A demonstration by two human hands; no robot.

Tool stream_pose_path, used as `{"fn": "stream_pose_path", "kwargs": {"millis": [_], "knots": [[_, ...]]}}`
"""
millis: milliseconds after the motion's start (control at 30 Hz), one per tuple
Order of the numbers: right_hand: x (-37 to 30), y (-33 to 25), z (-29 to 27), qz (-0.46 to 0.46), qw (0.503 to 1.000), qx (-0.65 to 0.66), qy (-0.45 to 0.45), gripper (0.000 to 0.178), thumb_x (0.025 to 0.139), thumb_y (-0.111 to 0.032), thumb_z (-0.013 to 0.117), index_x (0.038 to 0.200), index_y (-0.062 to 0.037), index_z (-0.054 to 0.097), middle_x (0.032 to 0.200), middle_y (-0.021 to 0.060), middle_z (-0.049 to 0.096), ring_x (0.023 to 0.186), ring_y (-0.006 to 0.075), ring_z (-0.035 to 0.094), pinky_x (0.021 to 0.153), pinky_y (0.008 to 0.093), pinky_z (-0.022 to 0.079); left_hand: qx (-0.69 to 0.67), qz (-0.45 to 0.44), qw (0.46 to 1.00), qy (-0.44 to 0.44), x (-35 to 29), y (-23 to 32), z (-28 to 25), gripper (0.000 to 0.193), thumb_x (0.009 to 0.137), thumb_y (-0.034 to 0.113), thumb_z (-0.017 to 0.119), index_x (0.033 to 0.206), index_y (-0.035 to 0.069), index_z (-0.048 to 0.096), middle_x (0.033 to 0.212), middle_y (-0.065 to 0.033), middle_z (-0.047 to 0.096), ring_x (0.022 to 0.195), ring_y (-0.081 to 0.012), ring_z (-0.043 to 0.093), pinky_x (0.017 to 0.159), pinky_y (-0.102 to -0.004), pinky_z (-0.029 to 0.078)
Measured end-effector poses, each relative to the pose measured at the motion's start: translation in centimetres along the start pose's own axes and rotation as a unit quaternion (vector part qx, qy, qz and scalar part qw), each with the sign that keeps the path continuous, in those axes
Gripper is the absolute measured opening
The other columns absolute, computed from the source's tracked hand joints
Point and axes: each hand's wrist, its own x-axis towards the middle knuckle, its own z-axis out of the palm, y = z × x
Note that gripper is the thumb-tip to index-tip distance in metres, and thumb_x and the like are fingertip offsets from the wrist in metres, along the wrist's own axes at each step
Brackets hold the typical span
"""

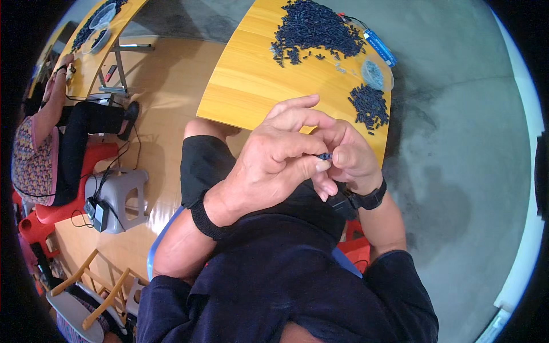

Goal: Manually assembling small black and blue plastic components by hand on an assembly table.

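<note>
My left hand (274, 151) pinches a small dark-blue cylindrical piece (325, 156) between thumb and index finger, its other fingers raised. At the right end of this piece, the thumb of my right hand (351, 154) presses close, with its fingers curled behind and partly hidden by the left hand. Both hands are held together over my lap, just off the near edge of the yellow wooden table (240, 86). Most of the piece is covered by fingertips, so its exact kind cannot be made out.
A large heap of similar dark pieces (314, 28) lies far on the table, a smaller pile (369, 107) at its right edge. Near that pile stand a clear tub of pale-blue bits (374, 74) and a blue box (380, 48). Left, a seated person (43, 137) works beside a grey stool (123, 200).
</note>
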Motion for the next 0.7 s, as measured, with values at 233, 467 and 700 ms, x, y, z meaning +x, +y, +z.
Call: {"fn": "stream_pose_path", "kwargs": {"millis": [233, 467, 700], "knots": [[0.0, 0.0, 0.3, -0.049, 0.998, -0.04, -0.006, 0.038, 0.084, -0.027, 0.072, 0.093, 0.008, 0.061, 0.07, 0.0112, 0.063, 0.049, 0.0156, 0.06, 0.044, 0.0261, 0.052, 0.016, 0.021, 0.999, -0.026, 0.4, 0.8, -0.1, 0.017, 0.079, 0.013, 0.073, 0.091, 0.002, 0.069, 0.114, -0.0152, 0.062, 0.122, -0.0382, 0.049, 0.103, -0.0486, 0.037], [0.1, 0.7, -0.9, -0.07, 0.994, -0.065, -0.044, 0.045, 0.078, -0.028, 0.077, 0.098, 0.0089, 0.06, 0.072, 0.0098, 0.064, 0.049, 0.0137, 0.059, 0.043, 0.0236, 0.049, -0.012, 0.025, 0.999, -0.034, 0.4, 0.5, 0.2, 0.015, 0.076, 0.007, 0.073, 0.088, 0.001, 0.068, 0.113, -0.0152, 0.061, 0.118, -0.0379, 0.052, 0.102, -0.0482, 0.039], [0.5, 0.2, -1.7, -0.067, 0.989, -0.095, -0.096, 0.056, 0.076, -0.029, 0.079, 0.108, 0.0109, 0.055, 0.073, 0.0102, 0.064, 0.05, 0.0132, 0.06, 0.043, 0.0225, 0.049, -0.014, 0.044, 0.998, -0.044, 0.8, 0.6, 0.5, 0.01, 0.073, 0.006, 0.073, 0.082, 0.002, 0.069, 0.111, -0.0147, 0.062, 0.112, -0.0337, 0.054, 0.106, -0.0506, 0.036]]}}
